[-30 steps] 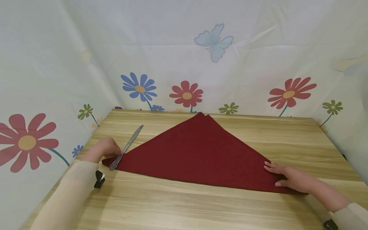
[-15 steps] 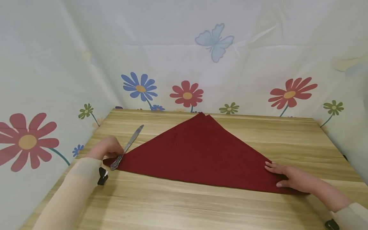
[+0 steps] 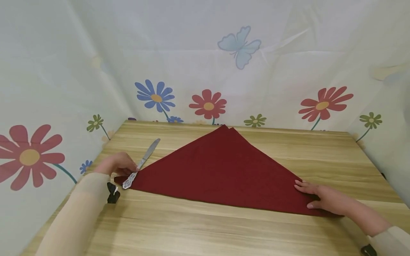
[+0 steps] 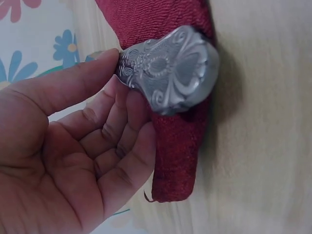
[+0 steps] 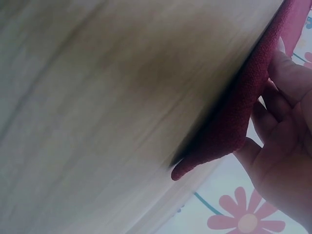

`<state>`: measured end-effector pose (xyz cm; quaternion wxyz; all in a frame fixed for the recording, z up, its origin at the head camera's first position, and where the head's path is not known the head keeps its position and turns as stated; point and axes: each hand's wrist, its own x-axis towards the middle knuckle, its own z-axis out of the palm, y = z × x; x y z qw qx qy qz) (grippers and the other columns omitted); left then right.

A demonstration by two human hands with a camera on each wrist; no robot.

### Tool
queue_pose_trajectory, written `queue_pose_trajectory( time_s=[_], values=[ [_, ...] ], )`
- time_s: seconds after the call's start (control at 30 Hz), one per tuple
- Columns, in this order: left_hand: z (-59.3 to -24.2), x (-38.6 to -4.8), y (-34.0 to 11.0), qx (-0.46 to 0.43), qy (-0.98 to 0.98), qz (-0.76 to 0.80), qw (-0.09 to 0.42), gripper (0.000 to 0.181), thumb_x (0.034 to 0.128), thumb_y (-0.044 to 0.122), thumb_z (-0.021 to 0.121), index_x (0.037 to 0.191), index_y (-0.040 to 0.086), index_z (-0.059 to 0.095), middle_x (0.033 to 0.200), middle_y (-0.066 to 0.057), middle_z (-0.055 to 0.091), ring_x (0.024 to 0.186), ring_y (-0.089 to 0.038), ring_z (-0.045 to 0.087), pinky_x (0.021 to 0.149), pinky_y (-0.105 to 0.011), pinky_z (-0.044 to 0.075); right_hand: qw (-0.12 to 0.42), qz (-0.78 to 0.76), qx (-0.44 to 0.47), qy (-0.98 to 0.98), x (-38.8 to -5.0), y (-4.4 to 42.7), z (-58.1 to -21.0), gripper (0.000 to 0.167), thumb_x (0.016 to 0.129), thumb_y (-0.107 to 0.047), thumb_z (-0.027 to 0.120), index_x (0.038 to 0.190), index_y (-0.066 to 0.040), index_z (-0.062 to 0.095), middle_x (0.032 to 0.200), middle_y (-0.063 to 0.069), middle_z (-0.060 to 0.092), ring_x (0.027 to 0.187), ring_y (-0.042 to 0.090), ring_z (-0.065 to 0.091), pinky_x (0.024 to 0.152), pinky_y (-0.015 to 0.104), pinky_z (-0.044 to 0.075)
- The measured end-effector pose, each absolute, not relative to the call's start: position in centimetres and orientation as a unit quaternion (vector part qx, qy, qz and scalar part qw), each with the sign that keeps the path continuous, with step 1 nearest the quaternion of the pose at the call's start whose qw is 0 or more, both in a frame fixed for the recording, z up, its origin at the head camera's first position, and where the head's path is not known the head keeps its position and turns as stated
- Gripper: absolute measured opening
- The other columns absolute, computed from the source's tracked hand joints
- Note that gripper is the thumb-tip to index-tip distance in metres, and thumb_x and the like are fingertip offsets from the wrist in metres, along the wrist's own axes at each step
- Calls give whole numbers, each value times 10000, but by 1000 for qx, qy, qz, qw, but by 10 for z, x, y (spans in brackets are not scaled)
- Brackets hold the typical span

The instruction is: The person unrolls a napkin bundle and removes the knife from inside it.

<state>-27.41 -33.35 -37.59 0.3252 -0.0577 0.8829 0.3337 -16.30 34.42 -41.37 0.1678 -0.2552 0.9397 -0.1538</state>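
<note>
A dark red cloth napkin (image 3: 217,170), folded to a triangle, lies on the wooden table with its peak toward the back. Across its left corner lies a silver table knife (image 3: 148,153), blade pointing away and ornate handle (image 4: 168,70) near the front edge. My left hand (image 3: 120,163) pinches the knife between thumb and index finger, just above the ornate end; its other fingers curl beside the cloth. On the right corner of the napkin, my right hand (image 3: 330,199) rests with fingers extended. The right wrist view shows the red corner (image 5: 229,122) beside that palm.
The wood-grain table (image 3: 198,231) reaches to a pale curtain (image 3: 179,42) printed with flowers and a butterfly, which stands behind and at the left. Black wrist straps (image 3: 113,193) sit at the sleeves.
The knife handle now catches more light and looks slightly turned, while the knife stays in place. My left hand shifts only slightly. The right hand and the napkin keep still.
</note>
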Motion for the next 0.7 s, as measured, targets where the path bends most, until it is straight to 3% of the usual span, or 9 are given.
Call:
queue_pose_trajectory(
  time_s=[0.1, 0.3, 0.7],
  values=[
    [-378, -277, -337, -60, 873, 351, 334, 145, 947, 90, 669, 807, 109, 698, 678, 89, 616, 664, -42, 584, 670, -205, 546, 169, -157, -254, 939, -163, 344, -414, 644, 880, -244, 760, 1444, -1, 565, 1538, 284, 478, 1446, 313, 493, 973, 150, 501],
    [-378, -280, -347, -59, 861, 374, 341, 114, 952, 92, 654, 863, 115, 722, 707, 92, 647, 691, -25, 595, 682, -204, 548, 175, -156, -251, 939, -164, 344, -414, 645, 880, -233, 762, 1448, -3, 561, 1544, 284, 471, 1404, 464, 476, 966, 163, 509],
    [-355, -282, -352, -55, 851, 400, 337, 101, 982, 120, 637, 913, 96, 706, 745, 75, 666, 720, -29, 626, 723, -221, 586, 179, -163, -254, 936, -164, 344, -414, 645, 883, -223, 758, 1449, 9, 554, 1543, 298, 463, 1389, 511, 457, 969, 151, 501]
  ],
)
